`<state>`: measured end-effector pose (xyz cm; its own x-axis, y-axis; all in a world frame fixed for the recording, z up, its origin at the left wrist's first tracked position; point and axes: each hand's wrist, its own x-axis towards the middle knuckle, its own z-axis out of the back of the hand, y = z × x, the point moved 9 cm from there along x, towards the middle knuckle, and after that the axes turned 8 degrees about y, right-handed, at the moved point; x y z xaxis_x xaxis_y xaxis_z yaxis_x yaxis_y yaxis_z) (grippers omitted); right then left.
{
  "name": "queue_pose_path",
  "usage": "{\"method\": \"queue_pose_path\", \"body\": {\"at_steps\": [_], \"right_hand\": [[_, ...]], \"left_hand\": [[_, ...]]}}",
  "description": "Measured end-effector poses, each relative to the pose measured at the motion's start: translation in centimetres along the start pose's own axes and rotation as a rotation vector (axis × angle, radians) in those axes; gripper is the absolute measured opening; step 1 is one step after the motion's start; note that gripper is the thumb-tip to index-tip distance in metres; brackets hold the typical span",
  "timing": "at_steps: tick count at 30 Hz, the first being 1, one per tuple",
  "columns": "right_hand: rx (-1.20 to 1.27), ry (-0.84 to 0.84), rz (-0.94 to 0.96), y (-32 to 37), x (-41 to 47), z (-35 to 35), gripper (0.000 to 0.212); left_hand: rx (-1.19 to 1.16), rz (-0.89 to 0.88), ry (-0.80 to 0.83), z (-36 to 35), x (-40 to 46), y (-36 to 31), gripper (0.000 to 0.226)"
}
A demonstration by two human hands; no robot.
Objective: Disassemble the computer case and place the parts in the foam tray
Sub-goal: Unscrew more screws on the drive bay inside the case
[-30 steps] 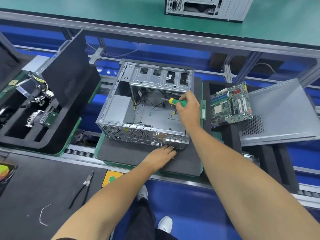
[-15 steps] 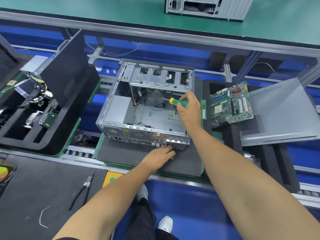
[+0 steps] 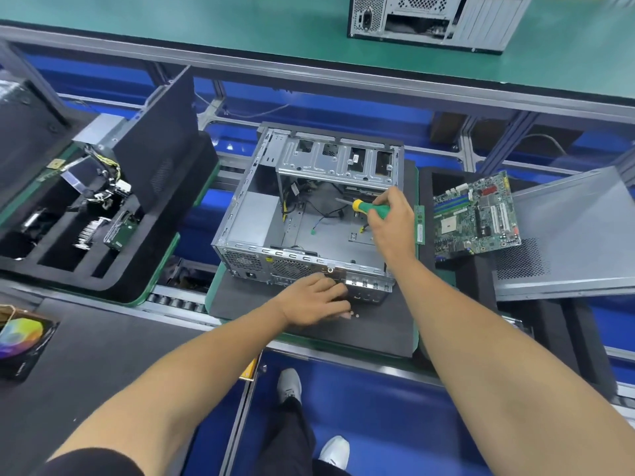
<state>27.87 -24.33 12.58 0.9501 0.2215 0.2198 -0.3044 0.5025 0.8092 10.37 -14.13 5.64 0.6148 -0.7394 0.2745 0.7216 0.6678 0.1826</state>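
Note:
The open grey computer case lies on a dark foam mat in the middle, its inside showing loose cables. My right hand grips a green and yellow screwdriver over the case's right side, tip pointing left into the case. My left hand rests against the case's near rear panel, fingers on the port area. A motherboard lies on the black foam tray to the right. A grey side panel rests beside it.
A black foam tray at left holds removed parts and cables. Another computer case stands on the green bench behind. A colourful box sits at the left edge. A RAM stick lies by the case's right wall.
My view has shifted so the case sits further right and lower. My left hand has slid slightly along the rear panel. My right hand keeps the screwdriver in the same place.

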Motion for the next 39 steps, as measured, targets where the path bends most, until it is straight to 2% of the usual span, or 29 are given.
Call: {"method": "queue_pose_path", "body": {"at_steps": [2,3,6,8,11,13,15,19,21,23,26,34,39], "right_hand": [[0.009,0.006,-0.005,0.0,0.0,0.0,0.017],[0.018,0.003,-0.009,0.0,0.0,0.1,0.017],[0.036,-0.009,-0.029,0.0,-0.1,0.3,0.018],[0.054,-0.021,-0.051,0.0,-0.1,0.5,0.021],[0.117,-0.068,-0.069,-0.3,-0.2,1.1,0.023],[0.199,-0.116,-0.065,-0.5,-0.2,1.5,0.023],[0.26,-0.154,-0.058,-0.7,0.0,1.9,0.022],[0.314,-0.185,-0.046,0.5,2.5,2.6,0.02],[0.295,-0.197,-0.026,2.1,5.1,3.2,0.018],[0.269,-0.178,-0.02,3.6,8.0,3.4,0.016],[0.193,-0.121,0.012,5.6,12.1,3.5,0.018],[-0.081,-0.039,-0.042,7.4,20.7,2.6,0.025],[-0.24,0.079,-0.12,7.0,23.0,0.7,0.026]], "left_hand": [[0.039,0.019,-0.111,2.1,-0.1,1.4,0.027],[0.06,0.039,-0.136,2.9,0.0,2.2,0.03],[0.044,0.113,-0.175,5.0,0.5,4.9,0.029],[-0.059,0.207,-0.179,6.0,1.4,7.4,0.028],[-0.257,0.448,-0.127,5.7,2.7,10.9,0.023],[-0.358,0.623,-0.066,4.4,2.8,12.8,0.03],[-0.469,0.715,-0.019,3.1,2.9,14.5,0.039],[-0.562,0.753,0.088,1.8,4.9,18.7,0.049],[-0.651,0.765,0.108,1.4,6.3,21.1,0.039],[-0.778,0.746,0.091,1.1,8.0,23.1,0.023],[-0.857,0.733,0.064,0.6,10.2,25.9,0.013],[-0.935,0.716,-0.027,-1.5,13.8,32.2,0.013],[-1.017,0.706,0.003,-4.0,14.2,32.9,0.015]]}}
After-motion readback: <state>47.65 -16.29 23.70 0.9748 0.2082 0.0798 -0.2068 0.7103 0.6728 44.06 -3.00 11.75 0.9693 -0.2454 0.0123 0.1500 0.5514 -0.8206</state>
